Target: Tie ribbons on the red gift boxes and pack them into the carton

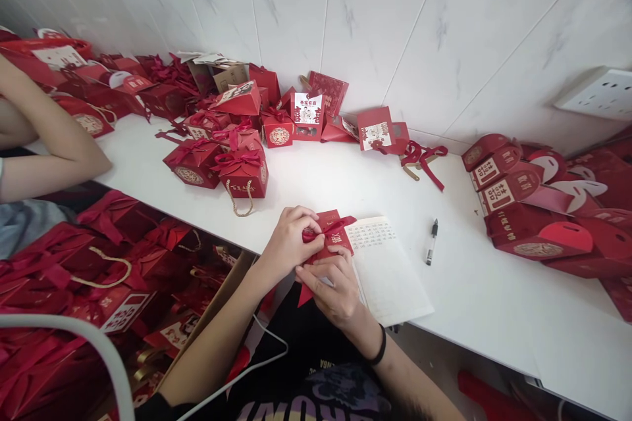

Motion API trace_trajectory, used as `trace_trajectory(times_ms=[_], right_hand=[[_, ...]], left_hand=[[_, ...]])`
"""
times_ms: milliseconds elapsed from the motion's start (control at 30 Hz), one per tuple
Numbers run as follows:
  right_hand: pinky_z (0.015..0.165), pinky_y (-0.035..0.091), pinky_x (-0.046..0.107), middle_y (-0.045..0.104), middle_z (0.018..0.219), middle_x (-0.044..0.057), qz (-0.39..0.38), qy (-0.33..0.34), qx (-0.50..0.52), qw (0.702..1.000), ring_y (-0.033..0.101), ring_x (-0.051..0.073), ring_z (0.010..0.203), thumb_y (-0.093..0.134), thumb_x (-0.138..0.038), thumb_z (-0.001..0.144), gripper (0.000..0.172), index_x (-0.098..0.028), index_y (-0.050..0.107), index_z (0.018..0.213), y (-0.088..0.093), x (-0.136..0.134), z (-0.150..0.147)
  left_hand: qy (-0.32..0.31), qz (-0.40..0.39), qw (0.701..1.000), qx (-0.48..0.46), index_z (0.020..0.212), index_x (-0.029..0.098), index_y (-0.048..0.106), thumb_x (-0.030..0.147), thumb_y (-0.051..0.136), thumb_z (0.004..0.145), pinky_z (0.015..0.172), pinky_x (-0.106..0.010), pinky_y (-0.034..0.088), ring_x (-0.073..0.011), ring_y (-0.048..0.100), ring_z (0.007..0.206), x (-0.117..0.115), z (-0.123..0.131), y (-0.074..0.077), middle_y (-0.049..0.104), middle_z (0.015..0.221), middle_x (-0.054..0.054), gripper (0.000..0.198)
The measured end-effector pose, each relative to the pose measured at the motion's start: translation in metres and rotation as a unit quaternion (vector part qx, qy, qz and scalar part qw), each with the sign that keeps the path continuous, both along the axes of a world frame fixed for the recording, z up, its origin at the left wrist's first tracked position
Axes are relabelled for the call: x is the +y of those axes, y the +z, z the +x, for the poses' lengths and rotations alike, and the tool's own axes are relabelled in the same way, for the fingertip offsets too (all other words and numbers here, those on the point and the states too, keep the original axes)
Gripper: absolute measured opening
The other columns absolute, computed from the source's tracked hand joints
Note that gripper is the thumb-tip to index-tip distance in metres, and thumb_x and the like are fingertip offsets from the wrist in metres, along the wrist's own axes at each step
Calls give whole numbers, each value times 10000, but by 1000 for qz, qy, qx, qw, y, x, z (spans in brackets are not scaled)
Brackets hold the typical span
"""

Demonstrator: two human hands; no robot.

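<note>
At the table's front edge is a small red gift box (328, 218) with gold lettering, partly covered by my fingers. A dark red ribbon (340, 225) runs across it. My left hand (295, 240) is closed, pinching the ribbon at the box's left side. Lower down, my right hand (336, 283) is bent over the box's near side with thumb and fingertips together; a ribbon tail (305, 294) hangs beneath them. The exact grip of the right fingertips is partly hidden. An open notebook (395, 276) with handwriting lies right beside the box.
A pen (432, 241) lies right of the notebook. Finished bow-tied boxes (244, 174) stand ahead, loose ribbons (424, 159) near the wall. Folded boxes (538, 237) are stacked at right. Another person's arm (54, 138) rests at left, above a carton of red boxes (113, 263).
</note>
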State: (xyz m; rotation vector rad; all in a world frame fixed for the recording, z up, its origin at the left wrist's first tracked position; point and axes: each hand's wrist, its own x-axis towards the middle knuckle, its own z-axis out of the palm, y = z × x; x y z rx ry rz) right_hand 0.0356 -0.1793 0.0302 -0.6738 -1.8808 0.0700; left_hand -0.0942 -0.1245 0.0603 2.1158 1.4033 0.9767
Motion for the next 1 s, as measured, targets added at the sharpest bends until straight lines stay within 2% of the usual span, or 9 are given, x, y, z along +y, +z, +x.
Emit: trace_trajectory(times_ms=[167,267,333,400,467,600,767,900,1000], right_hand=[[845,421,413,657,767,2,5,23,-17,1000,557,149,734,546,-85,901,224,-186,598,1093,2,-7,-6],[820,431,417,653,864,47,-4,45,-15,999,565,179,785,537,-285,933,211,-172,593,1103,9,-5,4],[790,443,405,631,934,78,-36,8,34,999,566,205,849,442,-354,959,271,-179,599,1091,14,5,20],[786,443,385,620,963,82,-144,-96,105,979,562,215,907,392,-328,962,271,-194,617,1028,16,22,39],[812,439,382,627,994,87,-308,-147,129,931,563,230,955,405,-381,944,296,-188,627,981,15,41,55],[807,446,361,651,941,76,-520,-50,122,844,590,237,915,471,-533,867,398,-176,628,946,7,63,67],[698,441,292,607,721,25,-555,-2,160,816,564,177,714,603,-536,756,373,-173,560,683,9,56,66],[582,425,267,532,550,-20,-567,6,144,811,515,141,545,574,-542,788,375,-185,509,695,22,39,67],[562,441,272,548,561,-9,-551,-9,139,823,532,147,534,563,-551,808,381,-186,504,716,28,28,65]], left_hand=[[-1,-8,1000,-11,699,196,595,150,605,750,903,-379,448,-190,515,976,2,0,0,613,960,-18,70],[0,-12,1000,-12,713,200,592,158,599,756,912,-384,443,-194,511,986,2,0,0,611,963,-19,61],[-3,-12,1000,-10,720,202,588,163,596,762,916,-388,439,-198,506,991,1,0,0,610,964,-19,58],[-6,-10,1000,-8,727,204,583,164,591,768,921,-395,434,-202,501,998,0,0,1,607,965,-20,58],[-9,-10,1000,-6,750,205,584,173,601,768,924,-401,431,-206,496,1005,0,0,1,605,966,-20,40],[-19,-11,1000,-3,781,207,593,216,625,776,922,-405,428,-206,495,999,0,-1,3,601,974,-22,33],[-16,-13,1000,4,754,200,580,211,602,797,915,-404,425,-203,498,985,-1,0,5,604,977,-23,50],[-1,-15,1000,5,741,199,562,198,581,806,913,-404,419,-202,499,977,-2,2,5,605,956,-22,68],[5,-17,1000,4,738,202,549,199,561,816,912,-398,414,-201,497,977,-2,4,5,603,945,-19,79]])
